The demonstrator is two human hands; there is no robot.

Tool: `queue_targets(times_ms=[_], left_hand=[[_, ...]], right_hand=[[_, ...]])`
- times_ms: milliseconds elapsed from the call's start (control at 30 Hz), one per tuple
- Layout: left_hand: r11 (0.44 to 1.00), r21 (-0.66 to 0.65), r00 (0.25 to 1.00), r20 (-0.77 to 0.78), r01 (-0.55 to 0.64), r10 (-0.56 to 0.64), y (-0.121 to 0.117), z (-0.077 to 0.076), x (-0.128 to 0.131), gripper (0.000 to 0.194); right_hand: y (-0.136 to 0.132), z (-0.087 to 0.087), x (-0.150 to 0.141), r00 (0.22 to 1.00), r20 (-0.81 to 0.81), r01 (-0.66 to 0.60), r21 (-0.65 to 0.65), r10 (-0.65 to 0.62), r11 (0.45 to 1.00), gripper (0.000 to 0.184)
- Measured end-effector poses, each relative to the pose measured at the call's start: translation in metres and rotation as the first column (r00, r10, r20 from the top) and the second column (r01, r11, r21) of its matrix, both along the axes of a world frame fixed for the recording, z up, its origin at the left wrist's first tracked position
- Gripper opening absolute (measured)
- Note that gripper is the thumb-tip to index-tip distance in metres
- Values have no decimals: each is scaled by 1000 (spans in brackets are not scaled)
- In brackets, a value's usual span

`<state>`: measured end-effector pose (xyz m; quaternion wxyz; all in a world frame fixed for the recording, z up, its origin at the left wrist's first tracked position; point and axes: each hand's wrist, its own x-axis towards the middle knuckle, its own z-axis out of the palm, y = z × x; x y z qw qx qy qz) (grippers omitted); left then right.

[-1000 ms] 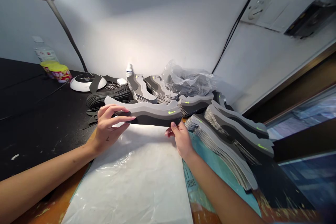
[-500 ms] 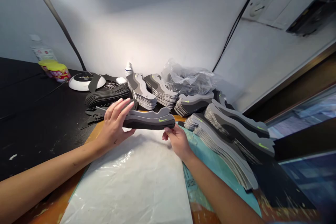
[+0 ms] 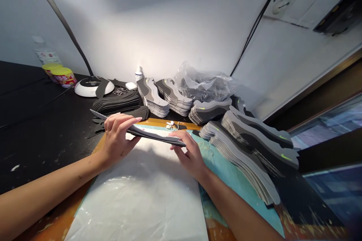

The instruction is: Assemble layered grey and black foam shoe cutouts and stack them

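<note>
Held level above the white sheet, a grey and black shoe upper panel is seen nearly edge-on. My left hand grips its left part, with fingers over the top and the thumb at the near edge. The right end is pinched in my right hand, fingers on the far side and top, thumb underneath. The panel's left tip sticks out past my left hand. Just beyond lie stacks of black pieces and a grey panel stack.
More panel stacks with green marks fan out on the right over a teal mat. White earphones lie behind the held panel. A clear plastic bag, lamp base, small white bottle and yellow-lidded tubs line the back.
The panel has tipped from showing its grey face and green mark to nearly edge-on. My right fingers have moved onto its top edge. The earphones behind it now show.
</note>
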<state>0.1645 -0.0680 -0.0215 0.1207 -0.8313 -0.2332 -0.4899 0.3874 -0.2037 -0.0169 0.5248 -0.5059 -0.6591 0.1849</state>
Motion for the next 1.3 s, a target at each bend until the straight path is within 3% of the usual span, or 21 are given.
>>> queue_targets(times_ms=[333, 500, 700, 1167, 1300], left_hand=[[1000, 1, 1000, -21, 0, 0, -3, 6, 2, 62], [991, -116, 993, -100, -73, 61, -6, 6, 5, 75], [978, -182, 980, -189, -102, 67, -4, 0, 5, 78], [964, -244, 916, -400, -101, -6, -5, 0, 7, 86], [956, -287, 900, -428, -55, -77, -6, -2, 8, 86]], right_hand=[[-1, 0, -1, 999, 35, -28, 16, 27, 999, 21], [-2, -3, -1, 999, -43, 5, -108, -9, 994, 25], [-4, 0, 0, 999, -28, 38, -65, -40, 997, 22], [-1, 0, 3, 941, -276, 151, -171, -194, 974, 28], [0, -4, 4, 939, -241, 204, -190, -247, 960, 31]])
